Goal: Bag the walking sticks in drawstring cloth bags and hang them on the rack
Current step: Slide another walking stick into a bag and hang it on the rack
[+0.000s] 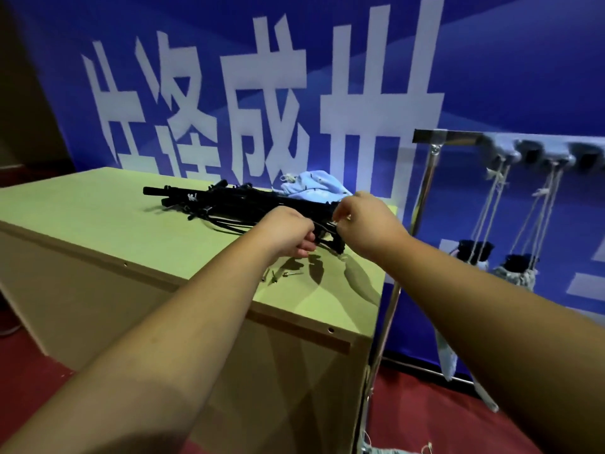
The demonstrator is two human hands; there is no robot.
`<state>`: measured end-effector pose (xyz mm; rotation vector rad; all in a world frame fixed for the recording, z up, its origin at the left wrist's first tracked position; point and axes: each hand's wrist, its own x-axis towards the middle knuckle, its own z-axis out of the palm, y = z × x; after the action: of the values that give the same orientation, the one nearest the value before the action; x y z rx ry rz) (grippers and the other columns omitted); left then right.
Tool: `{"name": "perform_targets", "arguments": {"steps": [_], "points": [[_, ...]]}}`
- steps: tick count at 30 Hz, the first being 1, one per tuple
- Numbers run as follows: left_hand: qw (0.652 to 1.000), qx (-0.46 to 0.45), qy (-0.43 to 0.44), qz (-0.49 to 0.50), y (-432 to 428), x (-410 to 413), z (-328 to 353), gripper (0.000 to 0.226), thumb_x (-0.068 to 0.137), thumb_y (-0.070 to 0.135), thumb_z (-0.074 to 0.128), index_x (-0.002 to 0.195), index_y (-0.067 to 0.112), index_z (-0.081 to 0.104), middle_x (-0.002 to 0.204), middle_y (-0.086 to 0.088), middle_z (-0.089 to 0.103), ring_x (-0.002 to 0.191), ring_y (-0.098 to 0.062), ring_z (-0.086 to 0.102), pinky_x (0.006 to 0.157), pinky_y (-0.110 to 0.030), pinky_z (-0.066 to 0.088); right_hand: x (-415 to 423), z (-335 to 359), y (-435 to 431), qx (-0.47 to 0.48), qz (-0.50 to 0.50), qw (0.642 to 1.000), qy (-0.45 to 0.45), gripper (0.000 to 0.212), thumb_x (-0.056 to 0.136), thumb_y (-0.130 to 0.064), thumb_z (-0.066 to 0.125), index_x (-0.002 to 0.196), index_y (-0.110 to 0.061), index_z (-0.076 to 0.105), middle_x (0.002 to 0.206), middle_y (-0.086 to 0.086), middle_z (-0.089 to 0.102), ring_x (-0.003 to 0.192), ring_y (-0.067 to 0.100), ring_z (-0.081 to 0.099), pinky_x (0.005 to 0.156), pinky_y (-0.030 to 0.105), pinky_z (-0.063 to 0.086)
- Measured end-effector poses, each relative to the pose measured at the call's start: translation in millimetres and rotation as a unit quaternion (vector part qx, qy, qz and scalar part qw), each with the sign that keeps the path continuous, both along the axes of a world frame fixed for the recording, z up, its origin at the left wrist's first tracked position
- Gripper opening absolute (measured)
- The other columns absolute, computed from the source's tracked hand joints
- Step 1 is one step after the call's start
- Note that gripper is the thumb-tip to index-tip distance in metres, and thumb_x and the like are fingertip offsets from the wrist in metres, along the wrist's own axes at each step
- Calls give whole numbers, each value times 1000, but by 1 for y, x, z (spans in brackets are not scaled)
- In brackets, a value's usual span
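Note:
A pile of black folded walking sticks (229, 199) lies on the pale green table (98, 217). My left hand (291, 235) is closed around the near end of one stick at the pile's right side. My right hand (363, 221) pinches the same end from the right, fingers curled on something small there. Behind the pile sits a heap of light blue drawstring cloth bags (314, 186). To the right stands a metal rack (435, 139). Two bagged sticks (514, 267) hang from it by white cords.
Several small metal screws (281, 275) lie on the table near its front right corner. A blue banner with large white characters (262, 93) fills the background. The floor (425, 404) is red. The rack's upright post (422, 198) stands close to the table's right edge.

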<state>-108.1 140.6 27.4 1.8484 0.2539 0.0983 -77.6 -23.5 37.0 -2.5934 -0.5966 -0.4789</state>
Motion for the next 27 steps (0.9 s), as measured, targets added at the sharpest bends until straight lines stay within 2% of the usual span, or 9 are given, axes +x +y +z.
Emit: {"name": "perform_targets", "arguments": {"steps": [5,10,12,13,15,17,19,23,27], "points": [[996,-76,-5,50,27,44,-8,28,103,4,51,130,-3,56,113,-17,65,83,-26,73,67,-34,63,48,-1,36,-53,5,998,-44,37,98,-27,61,134,-19,64,133,5,58,124,30,53,99,46,52],[993,-85,-23,81,48,71,-13,36,102,5,52,137,0,53,112,-14,67,87,-26,80,76,-39,67,73,0,64,-109,-21,994,17,41,94,-35,62,131,-17,58,121,7,68,109,29,59,90,41,49],[988,-126,-23,83,53,76,-14,34,103,5,51,137,1,48,120,-17,64,88,-29,80,80,-43,67,79,0,73,-156,-36,986,43,36,100,-37,58,133,-22,57,110,2,65,110,29,59,99,42,47],[985,-149,-22,82,55,78,-15,32,103,4,51,135,1,45,121,-19,63,90,-31,80,81,-45,67,81,1,76,-163,-45,984,53,34,103,-38,55,135,-28,57,111,2,64,119,32,58,108,45,44],[979,-188,-23,76,57,80,-17,30,104,3,51,132,3,41,126,-21,60,96,-34,78,84,-48,66,86,2,82,-169,-62,982,57,35,105,-37,55,140,-36,57,130,6,64,137,36,51,118,54,39],[972,-221,-26,73,59,84,-18,34,104,4,52,136,1,43,133,-23,58,96,-33,78,81,-46,66,91,1,87,-195,-77,977,49,39,105,-35,58,144,-36,55,150,6,54,143,39,45,119,57,36],[962,-262,-25,76,61,88,-19,30,105,6,53,135,2,49,135,-22,59,95,-29,77,80,-43,65,93,2,88,-230,-76,969,36,38,103,-26,61,141,-31,61,157,7,46,140,38,48,116,52,36],[941,-325,-30,91,64,89,-12,4,107,15,58,108,12,59,121,-17,59,90,-24,70,83,-39,63,82,3,82,-263,-63,962,-42,38,96,-14,64,133,-20,66,157,13,45,133,37,52,108,49,39],[934,-345,-30,89,68,85,-8,13,108,21,59,114,11,64,114,-16,64,92,-23,68,90,-39,61,61,1,76,-267,-83,955,-95,37,96,-15,64,133,-15,64,144,17,51,127,37,53,107,48,41]]}}
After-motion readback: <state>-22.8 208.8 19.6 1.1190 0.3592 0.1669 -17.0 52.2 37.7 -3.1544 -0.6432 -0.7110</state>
